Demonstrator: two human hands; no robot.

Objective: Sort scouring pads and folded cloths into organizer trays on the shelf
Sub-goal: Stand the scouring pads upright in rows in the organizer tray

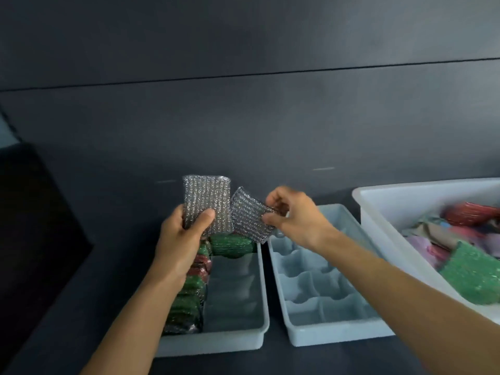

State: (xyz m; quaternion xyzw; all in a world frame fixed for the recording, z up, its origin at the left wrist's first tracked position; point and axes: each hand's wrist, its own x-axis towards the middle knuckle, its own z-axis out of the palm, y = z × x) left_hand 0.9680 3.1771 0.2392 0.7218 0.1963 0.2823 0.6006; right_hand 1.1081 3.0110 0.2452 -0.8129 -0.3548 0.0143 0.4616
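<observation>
Above the pale blue open tray [259, 293] half-filled with green and red pads [189, 293], my left hand [184, 236] grips one upright silver mesh scouring pad [207, 196]; my right hand [293, 215] pinches a second silver pad [249, 215]. I judge both go into the tray's empty side next.

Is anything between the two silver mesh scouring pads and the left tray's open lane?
Nothing visible. The upright silver mesh pad in the left hand and the tilted silver mesh pad in the right hand hang over the light grey plastic tray; one green scouring pad lies at its far end, the lane nearer is open.
</observation>
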